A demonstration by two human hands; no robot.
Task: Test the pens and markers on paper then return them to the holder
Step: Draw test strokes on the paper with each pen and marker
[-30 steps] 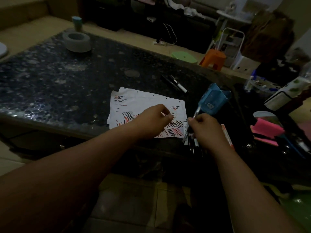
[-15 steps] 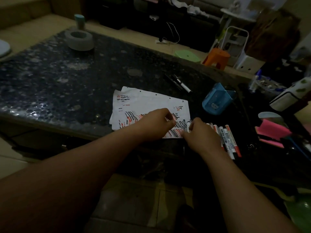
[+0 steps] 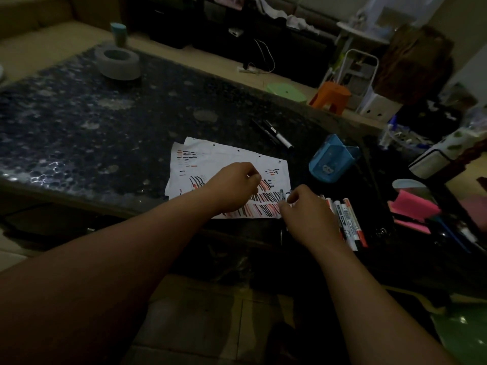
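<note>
We find the paper [image 3: 226, 159] heavily striped, so testing looks well advanced. The right hand [image 3: 308, 214] pinches a pen [image 3: 282, 195] at the sheet's corner; the left hand [image 3: 234, 188] lies curled on it, grip unclear. Markers [image 3: 347, 222] lie on the table [image 3: 105, 127], the holder [image 3: 332, 162] tipped over: returning is not yet done

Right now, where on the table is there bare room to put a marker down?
Widest bare table lies left of the paper, up to the tape roll. A narrow strip runs between paper and tipped blue holder. Crowded: right of the right hand, where markers and pink notes lie.
</note>
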